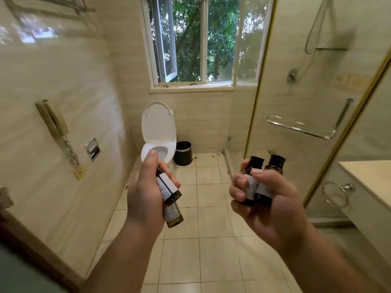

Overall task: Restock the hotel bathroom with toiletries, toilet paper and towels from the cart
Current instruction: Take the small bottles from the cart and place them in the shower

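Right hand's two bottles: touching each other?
Touching. Head view: the right hand grips the inner bottle and outer bottle side by side, labelled bodies pressed together, no gap.

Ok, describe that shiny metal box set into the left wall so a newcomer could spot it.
On the cream tiled left wall, between the white toilet with raised lid and the beige wall phone with coiled cord, sits a square chrome recessed box, right of the cord. Unlike the plastic phone, it is shiny metal sunk into the tiles.
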